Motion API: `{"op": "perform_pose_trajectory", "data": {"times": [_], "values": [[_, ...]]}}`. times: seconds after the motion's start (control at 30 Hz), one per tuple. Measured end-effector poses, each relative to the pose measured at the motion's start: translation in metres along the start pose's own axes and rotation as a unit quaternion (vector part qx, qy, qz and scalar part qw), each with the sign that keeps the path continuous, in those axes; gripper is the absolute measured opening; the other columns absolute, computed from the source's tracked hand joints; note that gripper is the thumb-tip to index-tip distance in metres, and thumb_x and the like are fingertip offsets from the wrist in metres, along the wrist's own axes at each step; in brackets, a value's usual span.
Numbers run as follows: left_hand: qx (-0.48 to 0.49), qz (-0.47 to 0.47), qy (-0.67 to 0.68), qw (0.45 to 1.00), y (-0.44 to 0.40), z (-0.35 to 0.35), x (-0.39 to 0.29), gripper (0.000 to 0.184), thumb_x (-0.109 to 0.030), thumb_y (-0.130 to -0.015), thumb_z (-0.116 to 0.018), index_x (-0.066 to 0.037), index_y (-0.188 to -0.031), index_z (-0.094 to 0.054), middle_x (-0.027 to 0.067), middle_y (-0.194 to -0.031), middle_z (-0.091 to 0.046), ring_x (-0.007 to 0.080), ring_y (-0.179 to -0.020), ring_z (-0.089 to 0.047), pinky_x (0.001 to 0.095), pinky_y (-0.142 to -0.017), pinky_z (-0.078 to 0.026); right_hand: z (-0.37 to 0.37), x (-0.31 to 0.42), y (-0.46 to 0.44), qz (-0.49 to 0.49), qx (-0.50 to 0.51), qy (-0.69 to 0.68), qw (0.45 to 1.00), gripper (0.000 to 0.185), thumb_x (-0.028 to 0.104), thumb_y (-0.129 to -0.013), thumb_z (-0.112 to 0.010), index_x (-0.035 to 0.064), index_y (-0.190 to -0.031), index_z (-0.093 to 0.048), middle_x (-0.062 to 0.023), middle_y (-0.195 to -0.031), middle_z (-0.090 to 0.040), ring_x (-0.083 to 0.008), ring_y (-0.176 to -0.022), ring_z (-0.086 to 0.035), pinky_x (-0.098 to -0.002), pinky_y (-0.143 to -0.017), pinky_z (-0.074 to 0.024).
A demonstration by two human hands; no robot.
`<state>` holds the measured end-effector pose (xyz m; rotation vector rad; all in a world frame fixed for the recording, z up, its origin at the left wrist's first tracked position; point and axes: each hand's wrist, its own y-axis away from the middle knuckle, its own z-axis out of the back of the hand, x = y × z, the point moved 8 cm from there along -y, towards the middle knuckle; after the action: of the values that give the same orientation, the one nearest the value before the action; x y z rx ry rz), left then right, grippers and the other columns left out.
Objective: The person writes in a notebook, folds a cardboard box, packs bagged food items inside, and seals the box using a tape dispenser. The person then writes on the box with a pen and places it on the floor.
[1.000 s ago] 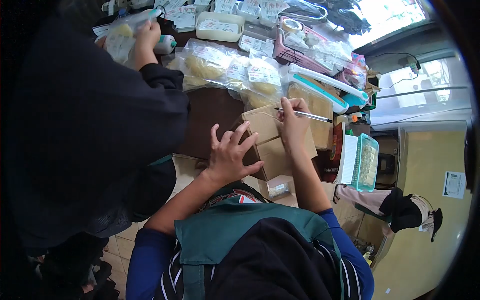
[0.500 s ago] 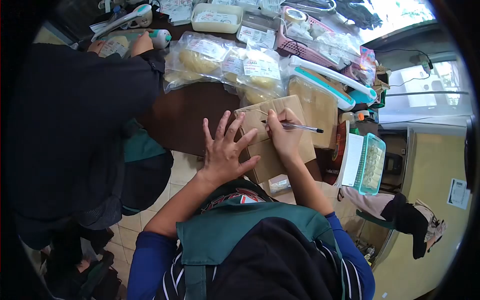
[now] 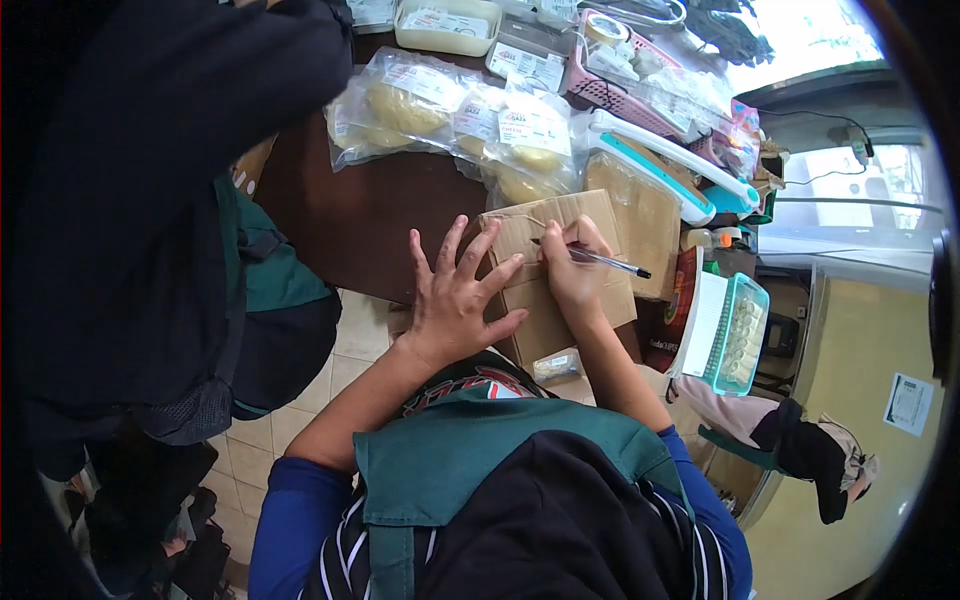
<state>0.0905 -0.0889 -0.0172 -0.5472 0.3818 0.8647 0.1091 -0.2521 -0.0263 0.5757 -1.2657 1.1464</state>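
A cardboard box [image 3: 533, 300] lies in front of me at the table's edge, its top flaps creased. My right hand [image 3: 578, 280] pinches a clear pen with a black cap end [image 3: 612, 263], its tip at the cardboard near the top flap. Spread wide, the fingers of my left hand [image 3: 455, 298] rest along the box's left side, with the fingertips on or just over its edge. Just beyond the box lie clear plastic bags of pale yellow rounds [image 3: 410, 105] with white labels, one of them [image 3: 530, 150] reading "cheese".
Right of the bags lie a white and teal bar-shaped device [image 3: 650, 165] and another cardboard piece [image 3: 648, 240]. Behind are a pink basket [image 3: 582, 85] and a cream tray [image 3: 448, 42]. A teal container [image 3: 742, 335] sits at right. A co-worker in dark clothes [image 3: 130, 220] stands close at left.
The co-worker's arm has moved up and forward, and their hands have mostly left the view. My pen hand has shifted only slightly over the box. The view has moved a little.
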Motion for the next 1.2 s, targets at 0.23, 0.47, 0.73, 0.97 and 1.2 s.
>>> {"op": "perform_pose_trajectory", "data": {"times": [0.23, 0.47, 0.73, 0.97, 1.2], "values": [[0.0, 0.001, 0.0, 1.0, -0.001, 0.0, 0.0, 0.054, -0.052, -0.069, -0.065, -0.026, -0.115, -0.056, 0.0067, -0.142, -0.031, 0.0327, -0.133, -0.02, 0.07, -0.099, -0.003, -0.001, 0.007, 0.0, 0.025, 0.019, 0.059, 0.998, 0.031, -0.001, -0.077, -0.06, 0.001, -0.057, -0.037, -0.0065, -0.054, -0.039, -0.0158, -0.048, -0.035, -0.0291, -0.048, -0.0314], [0.01, 0.003, 0.003, 1.0, 0.0, -0.002, 0.002, 0.057, -0.05, -0.068, -0.067, -0.027, -0.119, -0.055, 0.007, -0.142, -0.03, 0.0332, -0.133, -0.022, 0.069, -0.099, -0.003, 0.0, 0.001, 0.0, -0.007, 0.001, -0.007, 1.0, 0.03, -0.001, -0.077, -0.06, 0.0012, -0.057, -0.038, -0.0067, -0.054, -0.04, -0.0152, -0.049, -0.037, -0.0297, -0.048, -0.0312], [0.005, 0.004, 0.004, 1.0, -0.001, -0.001, 0.001, 0.056, -0.051, -0.069, -0.066, -0.027, -0.118, -0.055, 0.0067, -0.141, -0.032, 0.0329, -0.132, -0.022, 0.0693, -0.099, -0.004, 0.001, -0.002, 0.001, -0.036, -0.001, 0.01, 0.999, 0.03, -0.002, -0.077, -0.059, 0.0007, -0.058, -0.037, -0.0066, -0.055, -0.038, -0.0152, -0.049, -0.038, -0.0299, -0.048, -0.0309], [0.001, 0.006, -0.001, 1.0, -0.002, 0.0, 0.001, 0.056, -0.051, -0.068, -0.066, -0.028, -0.118, -0.055, 0.0062, -0.141, -0.032, 0.0322, -0.132, -0.023, 0.0686, -0.1, -0.003, 0.006, -0.003, 0.003, -0.044, -0.03, -0.009, 0.999, 0.031, -0.001, -0.078, -0.06, 0.0008, -0.058, -0.036, -0.0063, -0.055, -0.038, -0.0136, -0.051, -0.04, -0.0295, -0.049, -0.0317], [0.005, 0.008, 0.002, 1.0, -0.002, 0.001, 0.001, 0.056, -0.05, -0.067, -0.067, -0.029, -0.118, -0.055, 0.0055, -0.14, -0.032, 0.032, -0.132, -0.023, 0.0681, -0.1, -0.002, 0.007, -0.012, 0.002, -0.045, -0.029, 0.001, 0.999, 0.03, -0.002, -0.078, -0.058, 0.0009, -0.058, -0.036, -0.0064, -0.056, -0.038, -0.0128, -0.051, -0.04, -0.0292, -0.049, -0.0315]]}}
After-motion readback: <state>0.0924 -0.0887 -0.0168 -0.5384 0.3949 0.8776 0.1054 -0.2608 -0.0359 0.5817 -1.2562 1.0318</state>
